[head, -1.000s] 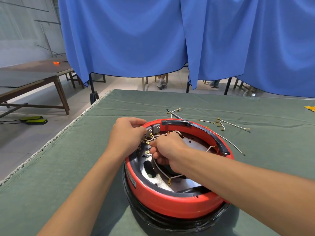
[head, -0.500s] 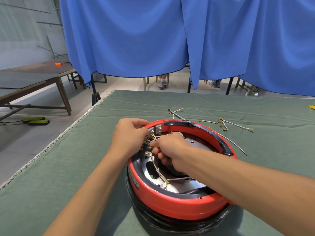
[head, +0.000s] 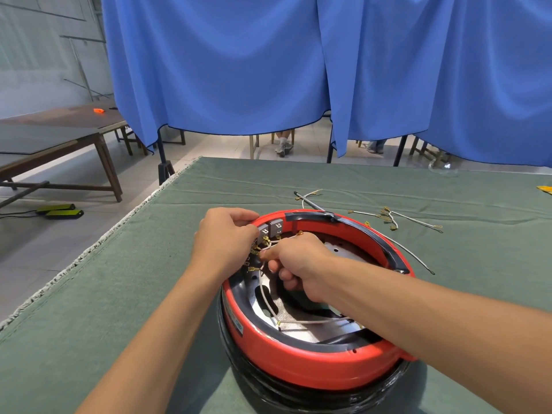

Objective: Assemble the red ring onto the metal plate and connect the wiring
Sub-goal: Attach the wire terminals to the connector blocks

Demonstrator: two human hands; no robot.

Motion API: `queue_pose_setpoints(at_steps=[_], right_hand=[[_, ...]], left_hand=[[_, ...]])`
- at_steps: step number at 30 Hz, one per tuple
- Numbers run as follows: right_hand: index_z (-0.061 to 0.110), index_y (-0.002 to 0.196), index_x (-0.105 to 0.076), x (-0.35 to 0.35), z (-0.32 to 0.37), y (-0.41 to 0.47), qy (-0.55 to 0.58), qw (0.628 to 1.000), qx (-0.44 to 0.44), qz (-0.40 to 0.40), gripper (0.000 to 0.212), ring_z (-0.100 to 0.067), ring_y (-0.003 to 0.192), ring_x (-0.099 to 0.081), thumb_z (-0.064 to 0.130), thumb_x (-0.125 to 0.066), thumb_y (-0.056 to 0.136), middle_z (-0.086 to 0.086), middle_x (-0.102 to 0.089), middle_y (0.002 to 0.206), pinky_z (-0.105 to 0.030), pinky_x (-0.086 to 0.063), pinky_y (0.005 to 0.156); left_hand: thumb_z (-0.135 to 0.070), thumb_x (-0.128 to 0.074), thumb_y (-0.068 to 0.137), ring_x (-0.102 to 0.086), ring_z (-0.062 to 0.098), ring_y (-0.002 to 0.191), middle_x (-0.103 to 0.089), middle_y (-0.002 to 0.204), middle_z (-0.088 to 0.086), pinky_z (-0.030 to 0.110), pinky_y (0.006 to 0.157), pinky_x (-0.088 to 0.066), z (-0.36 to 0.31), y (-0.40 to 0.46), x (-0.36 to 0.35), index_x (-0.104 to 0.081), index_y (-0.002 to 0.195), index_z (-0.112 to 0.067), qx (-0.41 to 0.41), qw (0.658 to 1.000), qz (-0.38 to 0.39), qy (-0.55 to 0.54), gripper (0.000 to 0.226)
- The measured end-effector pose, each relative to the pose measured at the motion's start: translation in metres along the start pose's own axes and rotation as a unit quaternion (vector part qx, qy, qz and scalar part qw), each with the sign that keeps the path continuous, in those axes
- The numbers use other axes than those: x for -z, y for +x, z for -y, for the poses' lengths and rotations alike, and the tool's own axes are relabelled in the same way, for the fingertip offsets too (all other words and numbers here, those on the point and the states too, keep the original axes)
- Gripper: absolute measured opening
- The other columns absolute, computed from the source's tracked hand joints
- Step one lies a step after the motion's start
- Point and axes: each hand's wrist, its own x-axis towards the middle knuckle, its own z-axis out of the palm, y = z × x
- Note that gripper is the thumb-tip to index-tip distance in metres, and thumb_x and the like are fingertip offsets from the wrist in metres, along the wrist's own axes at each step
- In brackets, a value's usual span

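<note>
The red ring [head: 313, 364] sits on a black round base on the green table, with the shiny metal plate [head: 301, 325] inside it. Grey terminal blocks [head: 270, 228] are mounted on the ring's far left rim. My left hand [head: 224, 237] grips the rim beside those blocks. My right hand [head: 298, 264] reaches inside the ring and pinches a white wire [head: 268, 303] with a brass terminal at the blocks. The wire curves down across the plate.
Several loose white wires with brass terminals [head: 388, 218] lie on the green cloth behind the ring. A blue curtain [head: 298, 70] hangs at the table's far edge. A wooden bench [head: 59, 138] stands to the left on the floor.
Both hands stay at the terminal blocks; my right hand has shifted slightly toward the blocks with the wire. The camera has drifted a little.
</note>
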Motion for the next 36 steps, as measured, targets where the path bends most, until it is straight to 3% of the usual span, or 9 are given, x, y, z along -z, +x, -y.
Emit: queue_pose_setpoints(at_steps=[3, 5, 9, 11, 15, 19, 23, 36], right_hand=[[0.008, 0.068, -0.059, 0.0, 0.001, 0.002, -0.005, 1.0, 0.0, -0.004, 0.025, -0.006, 0.024, -0.03, 0.003, -0.052, 0.091, 0.004, -0.045, 0.032, -0.01, -0.023, 0.033], [0.008, 0.069, -0.059, 0.002, 0.001, 0.001, -0.009, 1.0, 0.001, 0.008, 0.023, -0.006, 0.024, -0.03, 0.004, -0.054, 0.091, 0.005, -0.045, 0.032, -0.01, -0.023, 0.033], [0.011, 0.067, -0.057, 0.007, 0.0, 0.001, -0.027, 0.999, 0.006, 0.023, 0.022, -0.006, 0.024, -0.029, 0.008, -0.06, 0.088, 0.006, -0.046, 0.034, -0.008, -0.023, 0.035], [0.011, 0.069, -0.058, 0.007, 0.0, 0.001, -0.044, 0.999, 0.007, 0.022, 0.02, -0.006, 0.025, -0.03, 0.01, -0.06, 0.088, 0.007, -0.047, 0.034, -0.009, -0.023, 0.034], [0.01, 0.074, -0.062, 0.008, -0.002, 0.0, -0.072, 0.997, 0.012, 0.024, 0.013, -0.007, 0.027, -0.031, 0.014, -0.061, 0.087, 0.006, -0.046, 0.035, -0.011, -0.023, 0.034], [0.009, 0.069, -0.06, 0.005, -0.002, 0.001, -0.022, 1.0, 0.005, 0.015, 0.018, -0.006, 0.025, -0.031, 0.007, -0.062, 0.087, 0.007, -0.042, 0.033, -0.01, -0.026, 0.033], [0.008, 0.064, -0.059, 0.002, -0.003, 0.002, 0.056, 0.998, -0.015, 0.003, 0.023, -0.005, 0.025, -0.03, -0.001, -0.06, 0.085, 0.006, -0.039, 0.032, -0.011, -0.025, 0.033], [0.005, 0.065, -0.061, 0.0, -0.001, 0.003, 0.046, 0.999, -0.022, -0.001, 0.02, -0.005, 0.024, -0.028, -0.003, -0.06, 0.084, 0.006, -0.038, 0.03, -0.01, -0.024, 0.032]], left_hand=[[-0.019, -0.064, 0.064, -0.069, 0.018, 0.091, -0.075, 0.087, -0.002, 0.041, 0.093, -0.051, -0.002, -0.001, 0.001, -0.075, 0.091, -0.022, 0.0, 1.0, 0.006, 0.001, 0.03], [-0.012, -0.067, 0.072, -0.068, 0.019, 0.093, -0.074, 0.088, -0.001, 0.039, 0.092, -0.051, 0.0, 0.0, 0.001, -0.075, 0.092, -0.021, -0.005, 1.0, 0.004, 0.007, 0.023], [-0.013, -0.067, 0.075, -0.066, 0.017, 0.085, -0.069, 0.075, -0.007, 0.024, 0.068, -0.047, -0.001, -0.002, 0.002, -0.072, 0.085, -0.021, -0.013, 0.997, -0.03, 0.065, 0.014], [-0.022, -0.07, 0.073, -0.064, 0.022, 0.082, -0.069, 0.072, -0.001, 0.03, 0.07, -0.05, -0.003, -0.003, 0.005, -0.071, 0.078, -0.019, -0.007, 0.993, -0.052, 0.103, 0.007], [-0.029, -0.074, 0.07, -0.066, 0.028, 0.071, -0.067, 0.061, 0.007, 0.037, 0.069, -0.055, -0.005, -0.006, 0.01, -0.072, 0.066, -0.012, 0.0, 0.991, -0.052, 0.121, 0.018], [-0.03, -0.075, 0.071, -0.065, 0.03, 0.077, -0.069, 0.066, 0.014, 0.039, 0.07, -0.054, -0.005, -0.006, 0.011, -0.074, 0.067, -0.007, -0.018, 0.989, -0.058, 0.133, 0.024], [-0.031, -0.075, 0.073, -0.065, 0.029, 0.073, -0.067, 0.06, 0.009, 0.039, 0.071, -0.054, -0.006, -0.007, 0.01, -0.074, 0.066, -0.011, -0.028, 0.989, -0.056, 0.137, 0.021], [-0.031, -0.072, 0.075, -0.064, 0.031, 0.08, -0.07, 0.067, 0.013, 0.036, 0.071, -0.052, -0.005, -0.008, 0.008, -0.076, 0.071, -0.012, -0.052, 0.983, -0.069, 0.16, 0.02]])
